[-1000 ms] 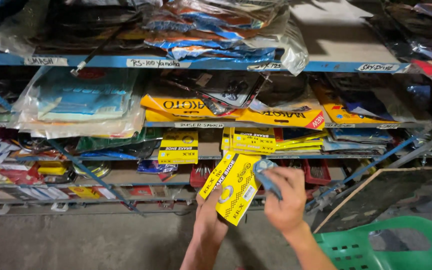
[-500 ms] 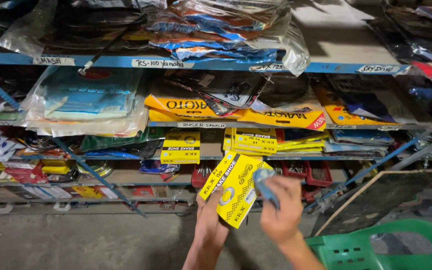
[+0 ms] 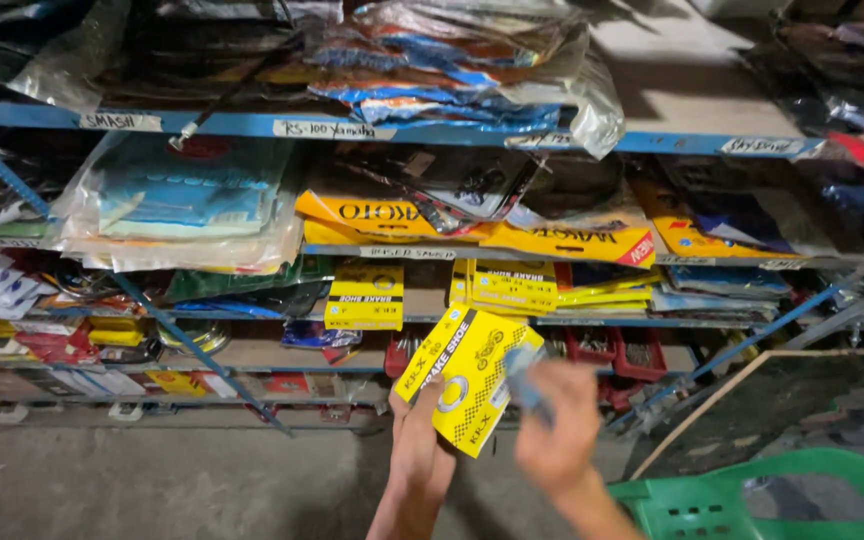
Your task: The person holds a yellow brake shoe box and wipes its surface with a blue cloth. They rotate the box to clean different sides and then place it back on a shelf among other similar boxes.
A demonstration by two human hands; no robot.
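My left hand (image 3: 420, 450) holds two small yellow boxes (image 3: 467, 378) side by side, raised in front of the shelves and tilted to the right. My right hand (image 3: 559, 430), blurred by motion, grips a small grey-blue cloth (image 3: 524, 380) and presses it against the right edge of the boxes. Both forearms rise from the bottom of the view.
Blue metal shelves (image 3: 372, 128) hold plastic-wrapped parts, yellow packets (image 3: 562, 240) and more yellow boxes (image 3: 364, 296). A green plastic chair (image 3: 782, 495) stands at the lower right. A wooden board (image 3: 752, 400) leans by it. Bare concrete floor (image 3: 152, 485) lies below.
My right hand with the cloth has slid down and left along the boxes' right side. The view has shifted a little; the left hand keeps the boxes up.
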